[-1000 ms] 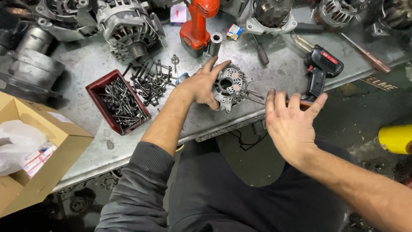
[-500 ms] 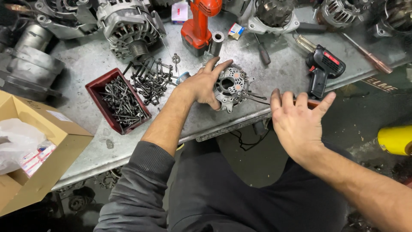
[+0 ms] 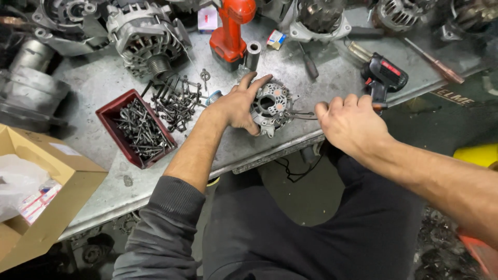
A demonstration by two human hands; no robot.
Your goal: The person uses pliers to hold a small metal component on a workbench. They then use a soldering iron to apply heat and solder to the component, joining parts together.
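Open brown cardboard box at left edge, below bench, white plastic bag with red-and-white label inside. Small white-and-red packet at top, beside red drill. Small colourful box near top middle.

Left of the red cordless drill: loose bolts, red bolt tray, probably an alternator.
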